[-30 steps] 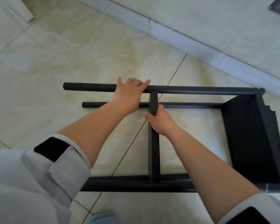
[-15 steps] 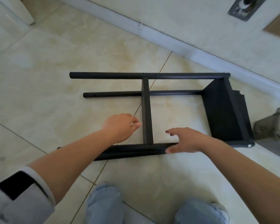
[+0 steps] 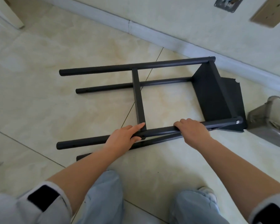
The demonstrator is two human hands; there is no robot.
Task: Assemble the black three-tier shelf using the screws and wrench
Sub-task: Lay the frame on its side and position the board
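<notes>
The black shelf frame lies on its side on the tile floor. Its far pole (image 3: 136, 67) and a lower back pole (image 3: 136, 84) run left to right. A flat crossbar (image 3: 138, 97) joins the far pole to the near pole (image 3: 162, 130). One black shelf panel (image 3: 212, 94) is fixed at the right end. My left hand (image 3: 123, 138) holds the near pole where the crossbar meets it, fingers on top and thumb beneath. My right hand (image 3: 192, 131) grips the same pole further right, fingers curled over it. No screws or wrench are in view.
A white skirting board (image 3: 152, 29) and the wall run behind the frame. A grey translucent object (image 3: 268, 120) sits on the floor right of the panel. A white furniture leg (image 3: 6, 15) stands at the top left. My knees (image 3: 103, 196) are at the bottom.
Both hands left the far pole and crossbar, drew back toward me, and now grasp the near pole. The camera has pulled back, so the whole frame shows.
</notes>
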